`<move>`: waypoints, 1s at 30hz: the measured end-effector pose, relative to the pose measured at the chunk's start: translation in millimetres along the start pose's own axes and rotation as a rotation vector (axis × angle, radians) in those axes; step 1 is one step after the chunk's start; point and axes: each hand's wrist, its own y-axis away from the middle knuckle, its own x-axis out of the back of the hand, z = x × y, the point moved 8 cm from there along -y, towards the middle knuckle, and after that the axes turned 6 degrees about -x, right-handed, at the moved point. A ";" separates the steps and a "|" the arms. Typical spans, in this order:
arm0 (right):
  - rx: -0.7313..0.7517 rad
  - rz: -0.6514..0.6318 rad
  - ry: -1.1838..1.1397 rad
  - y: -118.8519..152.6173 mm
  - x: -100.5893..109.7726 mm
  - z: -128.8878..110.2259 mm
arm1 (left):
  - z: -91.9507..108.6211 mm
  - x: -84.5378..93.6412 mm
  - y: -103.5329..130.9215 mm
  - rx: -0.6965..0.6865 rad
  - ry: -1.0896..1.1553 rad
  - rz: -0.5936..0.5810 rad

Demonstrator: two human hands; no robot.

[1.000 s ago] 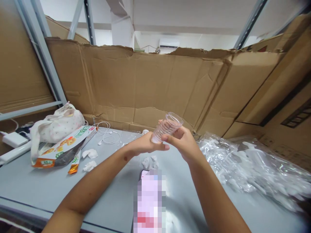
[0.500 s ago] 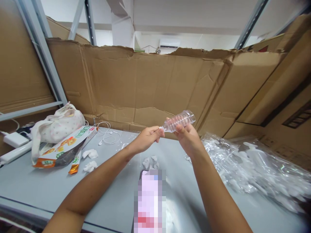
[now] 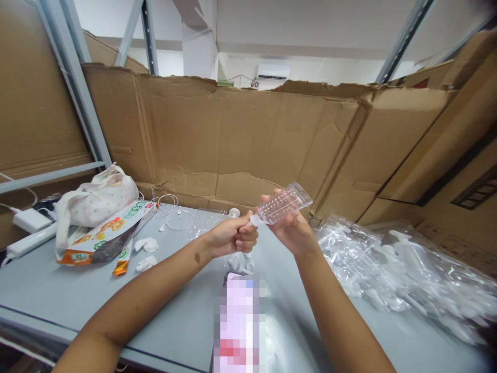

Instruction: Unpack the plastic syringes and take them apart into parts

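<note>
A clear plastic bottle with rows of bumps on its wall is held up above the table, tilted, with its base toward the upper right. My right hand supports its body from below, with fingertips showing behind it. At the bottle's lower left end is a white neck or cap; I cannot tell which. My left hand pinches that white end between thumb and curled fingers. Just behind my left hand, a small round white piece lies on the table.
A phone lies in front of me, with crumpled white scraps beyond it. Clear bags of white pump-like parts cover the right side. On the left are a snack packet, a cloth bag, and earphones. Cardboard walls the back.
My left hand has turned, its fingers now more curled at the bottle's white end. The bottle has rolled in my right hand. The round white piece behind my left hand has come into view.
</note>
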 end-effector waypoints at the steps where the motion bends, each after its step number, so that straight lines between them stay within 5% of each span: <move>1: -0.009 -0.034 -0.014 0.4 -2.6 3.6 | -3.9 -4.6 3.8 0.018 0.024 -0.021; 6: -0.027 -0.142 -0.074 2.9 -13.1 12.5 | -23.2 -28.6 23.5 0.111 0.058 -0.093; 8: -0.062 -0.143 -0.085 2.1 -15.1 14.0 | -23.5 -22.1 25.9 0.052 -0.029 0.021; 12: -0.120 -0.018 -0.015 -3.0 -10.6 14.9 | 6.0 9.4 31.7 -0.289 -0.484 0.372; 17: -0.095 0.091 0.092 -7.3 -8.2 14.5 | 34.6 22.1 36.5 -0.482 -0.870 0.479; 21: -0.062 0.093 0.057 -7.0 -9.4 13.7 | 28.1 32.6 33.1 -0.355 -0.745 0.487; 26: 0.020 0.055 -0.080 -3.6 -0.5 -2.1 | -13.3 21.8 24.6 -0.026 -0.430 0.215; 30: 0.053 0.192 -0.122 -1.6 32.1 -13.3 | -9.1 31.2 25.0 -0.080 -1.024 0.285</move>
